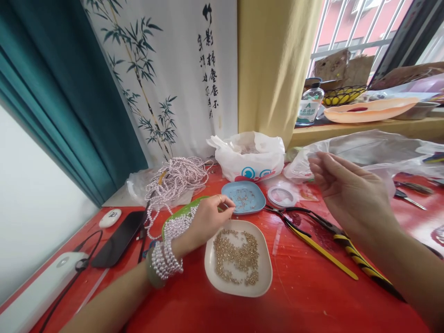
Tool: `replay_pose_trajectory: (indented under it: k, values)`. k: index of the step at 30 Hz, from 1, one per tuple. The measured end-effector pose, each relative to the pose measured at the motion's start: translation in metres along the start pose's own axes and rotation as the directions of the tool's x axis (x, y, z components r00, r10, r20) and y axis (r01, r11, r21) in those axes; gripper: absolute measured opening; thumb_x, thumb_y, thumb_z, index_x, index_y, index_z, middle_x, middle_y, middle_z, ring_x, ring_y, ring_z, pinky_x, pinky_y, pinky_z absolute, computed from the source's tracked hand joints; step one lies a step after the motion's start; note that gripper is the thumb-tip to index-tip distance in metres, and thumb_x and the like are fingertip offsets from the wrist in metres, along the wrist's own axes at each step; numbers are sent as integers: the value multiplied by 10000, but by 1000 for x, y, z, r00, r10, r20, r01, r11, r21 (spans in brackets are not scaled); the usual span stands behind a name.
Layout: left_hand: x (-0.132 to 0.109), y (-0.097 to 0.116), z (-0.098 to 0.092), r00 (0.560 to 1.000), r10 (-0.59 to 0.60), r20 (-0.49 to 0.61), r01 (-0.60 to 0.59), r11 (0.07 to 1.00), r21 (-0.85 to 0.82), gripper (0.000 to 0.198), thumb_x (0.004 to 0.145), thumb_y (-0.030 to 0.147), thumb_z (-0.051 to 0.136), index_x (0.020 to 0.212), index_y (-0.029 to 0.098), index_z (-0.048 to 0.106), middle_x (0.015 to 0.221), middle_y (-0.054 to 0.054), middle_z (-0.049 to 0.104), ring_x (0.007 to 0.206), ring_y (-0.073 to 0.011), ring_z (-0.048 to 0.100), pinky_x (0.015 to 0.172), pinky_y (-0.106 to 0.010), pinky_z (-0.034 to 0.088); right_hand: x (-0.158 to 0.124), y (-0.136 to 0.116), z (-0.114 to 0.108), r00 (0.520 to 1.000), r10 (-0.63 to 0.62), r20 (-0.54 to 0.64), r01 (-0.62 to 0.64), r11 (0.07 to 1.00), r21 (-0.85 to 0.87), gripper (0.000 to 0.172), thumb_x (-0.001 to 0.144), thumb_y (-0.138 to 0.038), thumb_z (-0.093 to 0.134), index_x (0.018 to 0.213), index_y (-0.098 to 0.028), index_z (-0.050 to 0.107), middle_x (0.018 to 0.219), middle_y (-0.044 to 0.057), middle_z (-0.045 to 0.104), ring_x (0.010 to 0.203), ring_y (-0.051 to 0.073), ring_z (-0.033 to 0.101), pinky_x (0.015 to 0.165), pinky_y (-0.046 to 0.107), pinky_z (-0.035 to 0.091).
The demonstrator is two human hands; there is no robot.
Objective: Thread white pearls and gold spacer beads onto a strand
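Note:
My left hand (208, 219) hovers over the far-left rim of a white plate (263, 277) filled with small gold beads (237, 256), its fingertips pinched together on something too small to name. Pearl strands (166, 259) are wrapped round that wrist. My right hand (347, 194) is raised above the table to the right, fingers curled toward each other in a pinch; what they hold, perhaps a thin thread, I cannot make out. A blue dish (258, 201) with tiny bits sits behind the plate.
Yellow-and-black pliers (322, 236) lie on the red table right of the plate. A pile of pearl strands (173, 180), a green dish (180, 213), a clear spool (281, 196), plastic bags (249, 155), a phone (120, 238) and a white charger (41, 291) surround them.

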State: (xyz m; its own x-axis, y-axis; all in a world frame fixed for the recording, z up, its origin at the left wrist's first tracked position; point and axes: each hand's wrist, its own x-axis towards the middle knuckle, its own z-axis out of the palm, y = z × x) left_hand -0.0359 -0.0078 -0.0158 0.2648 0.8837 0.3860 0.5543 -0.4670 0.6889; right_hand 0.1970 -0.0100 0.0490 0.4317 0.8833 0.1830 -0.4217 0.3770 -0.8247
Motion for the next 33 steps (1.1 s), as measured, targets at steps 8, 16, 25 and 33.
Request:
replay_pose_trajectory:
  k: [8, 16, 25, 33]
  values:
    - [5, -17, -1, 978, 208, 13, -201, 927, 317, 106, 789, 117, 500, 816, 154, 596, 846, -51, 644, 783, -173, 589, 725, -308, 458, -22, -1, 9, 978, -128, 165, 153, 977, -149, 91, 749, -219, 638, 817, -206, 698, 725, 5, 682, 614, 75, 627, 512, 149, 485]
    - [5, -19, -3, 966, 110, 235, -182, 932, 313, 127, 769, 161, 571, 848, 188, 667, 834, -35, 681, 817, -182, 595, 759, -311, 456, -24, 3, 9, 971, -133, 196, 199, 908, -368, 108, 743, -305, 645, 805, -248, 713, 781, -6, 679, 588, 57, 586, 506, 158, 487]
    - [10, -6, -27, 986, -19, 168, 9, 998, 57, 196, 747, 204, 568, 913, 199, 671, 898, -36, 701, 798, -166, 632, 749, -295, 469, -37, -6, 14, 902, -309, 302, 427, 741, -519, 180, 765, -254, 613, 926, -275, 692, 726, -19, 664, 557, 94, 579, 518, 248, 523]
    - [-6, 12, -28, 929, -53, 365, 41, 998, 40, 135, 724, 194, 569, 790, 192, 686, 810, -28, 705, 731, -163, 635, 665, -264, 457, -50, -11, 14, 755, -416, 507, 654, 415, -633, 197, 810, -279, 558, 987, -294, 643, 741, -38, 672, 551, 101, 565, 538, 256, 471]
